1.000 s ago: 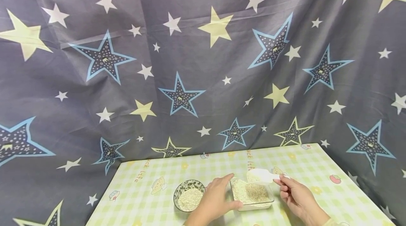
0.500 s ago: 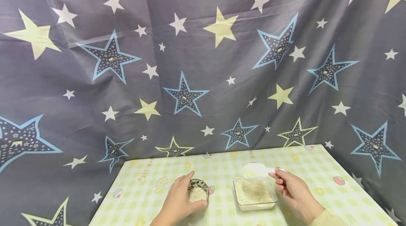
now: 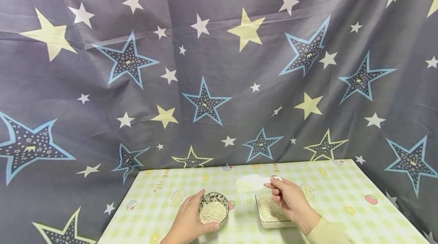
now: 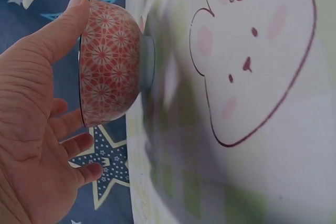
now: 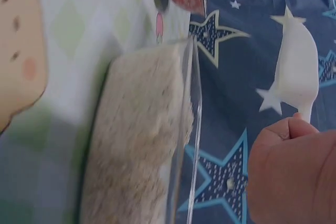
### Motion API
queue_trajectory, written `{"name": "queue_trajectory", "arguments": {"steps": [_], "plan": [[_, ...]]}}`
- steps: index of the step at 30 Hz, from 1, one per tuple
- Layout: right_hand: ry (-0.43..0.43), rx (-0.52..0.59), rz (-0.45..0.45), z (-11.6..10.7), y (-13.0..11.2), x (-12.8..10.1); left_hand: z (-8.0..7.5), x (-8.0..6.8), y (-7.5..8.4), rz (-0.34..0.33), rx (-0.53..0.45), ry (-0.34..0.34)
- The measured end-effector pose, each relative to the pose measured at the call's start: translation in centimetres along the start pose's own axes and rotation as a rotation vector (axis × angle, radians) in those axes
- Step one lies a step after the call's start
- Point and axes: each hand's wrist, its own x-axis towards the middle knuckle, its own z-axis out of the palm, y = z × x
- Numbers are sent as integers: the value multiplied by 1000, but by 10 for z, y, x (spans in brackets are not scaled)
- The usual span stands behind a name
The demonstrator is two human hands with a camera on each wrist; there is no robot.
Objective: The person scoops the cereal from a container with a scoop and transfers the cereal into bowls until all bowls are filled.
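Beige grain (image 3: 213,213) in bowl (image 4: 110,64) and clear box (image 3: 278,224); left hand (image 3: 189,216) holds bowl, right hand (image 3: 291,201) pinches scoop (image 3: 252,183).

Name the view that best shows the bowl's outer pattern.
Left wrist: the bowl appears side-on there, with its red floral outside and pale foot showing. Head looks down into it, showing the leaf-patterned inside and oat-like flakes. Right wrist catches only a cropped piece of the red outside at its top edge.
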Motion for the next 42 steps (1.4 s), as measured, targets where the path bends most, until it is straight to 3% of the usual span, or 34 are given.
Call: {"name": "queue_trajectory", "arguments": {"steps": [7, 19, 27, 42], "plan": [[23, -13, -30, 31, 11, 3, 4, 1, -9, 2, -4, 5], [19, -175, -107, 63, 30, 5, 6, 5, -8, -6, -41, -8], [35, -258, -173, 75, 39, 2, 6, 2, -4, -26, -57, 4], [-31, -412, -324, 90, 43, -8, 5, -1, -6, -65, -93, -18]]}}
